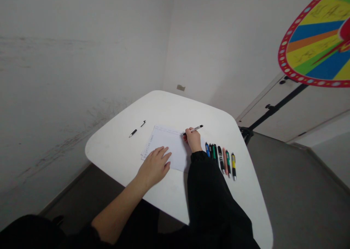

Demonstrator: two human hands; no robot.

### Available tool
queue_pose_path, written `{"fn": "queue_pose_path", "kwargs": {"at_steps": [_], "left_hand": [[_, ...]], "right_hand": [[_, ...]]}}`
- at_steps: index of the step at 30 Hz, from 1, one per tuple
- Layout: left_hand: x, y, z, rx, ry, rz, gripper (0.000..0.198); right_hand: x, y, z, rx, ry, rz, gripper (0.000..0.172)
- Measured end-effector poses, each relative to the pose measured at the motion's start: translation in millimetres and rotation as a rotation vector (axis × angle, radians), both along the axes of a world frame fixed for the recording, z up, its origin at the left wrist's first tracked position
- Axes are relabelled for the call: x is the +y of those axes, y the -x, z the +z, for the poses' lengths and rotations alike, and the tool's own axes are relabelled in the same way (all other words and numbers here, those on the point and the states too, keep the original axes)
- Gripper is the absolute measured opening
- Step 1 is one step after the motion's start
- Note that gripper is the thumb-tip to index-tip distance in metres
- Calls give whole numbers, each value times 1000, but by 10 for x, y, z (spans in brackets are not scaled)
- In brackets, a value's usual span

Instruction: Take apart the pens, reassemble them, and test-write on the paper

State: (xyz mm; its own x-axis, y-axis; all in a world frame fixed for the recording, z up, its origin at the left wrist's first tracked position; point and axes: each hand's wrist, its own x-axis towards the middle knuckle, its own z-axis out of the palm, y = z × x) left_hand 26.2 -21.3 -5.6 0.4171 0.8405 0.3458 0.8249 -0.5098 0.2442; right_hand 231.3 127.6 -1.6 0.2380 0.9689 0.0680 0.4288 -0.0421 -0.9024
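Note:
My right hand [193, 139] is closed around a black and white pen [197, 128], its tip at the upper right part of a sheet of paper [175, 152]. Lines of small handwriting run along the sheet's top and left edges, too small to read. My left hand [157, 164] lies flat on the lower left of the paper, fingers spread, holding nothing. The edge of another sheet shows beneath at the left. Just right of my right sleeve, several pens [221, 159] lie in a row, some partly hidden by the sleeve.
A white table [115, 143] with rounded corners stands in a wall corner. On its left lies a black and white pen [133, 133]. A colourful prize wheel [317, 45] on a black stand [273, 110] rises beyond the table's right side.

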Motion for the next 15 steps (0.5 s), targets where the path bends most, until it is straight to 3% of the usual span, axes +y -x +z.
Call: {"fn": "queue_pose_path", "kwargs": {"at_steps": [5, 15], "left_hand": [[2, 3, -15, -21, -13, -9, 39], [9, -7, -6, -17, 7, -9, 39]], "right_hand": [[-1, -24, -24, 4, -19, -48, 22], [-12, -15, -5, -33, -31, -14, 22]]}}
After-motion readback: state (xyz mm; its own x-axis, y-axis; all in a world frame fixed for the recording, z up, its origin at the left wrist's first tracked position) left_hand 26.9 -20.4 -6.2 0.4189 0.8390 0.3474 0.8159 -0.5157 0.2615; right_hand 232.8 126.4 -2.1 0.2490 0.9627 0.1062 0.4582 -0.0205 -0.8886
